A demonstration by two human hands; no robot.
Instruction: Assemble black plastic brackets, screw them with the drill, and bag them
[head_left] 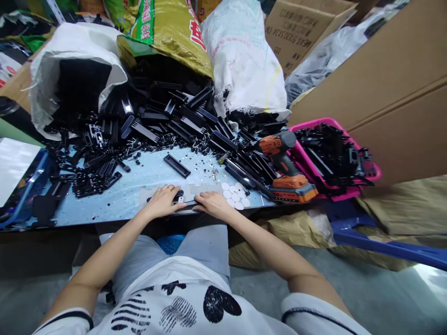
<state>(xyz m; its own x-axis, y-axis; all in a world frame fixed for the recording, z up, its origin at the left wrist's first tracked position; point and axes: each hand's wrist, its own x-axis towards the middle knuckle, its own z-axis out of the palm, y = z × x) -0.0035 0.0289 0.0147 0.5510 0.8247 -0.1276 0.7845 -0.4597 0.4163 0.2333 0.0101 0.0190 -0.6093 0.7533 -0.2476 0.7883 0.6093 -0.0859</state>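
Observation:
At the front edge of the table my left hand (164, 199) has its fingers curled over a black elongated part (179, 193), its thumb pointing right. Beside it, to the right, my right hand (212, 204) is closed with its fingertips at a dark strip between the two hands; how far the fingers wrap round it is hidden. Beneath and behind both hands lies a flat grey plate (196, 188) with cut-outs. White round discs (236, 195) lie just right of my right hand. A single long black piece (177, 166) rests on the blue surface beyond the hands.
Black parts (160, 121) and small screws are heaped at the back, spilling from sacks (244, 56). An orange cordless drill (284, 167) stands at the right, beside a pink basket (375, 173) of black parts. A blue bin (21, 209) is at the left.

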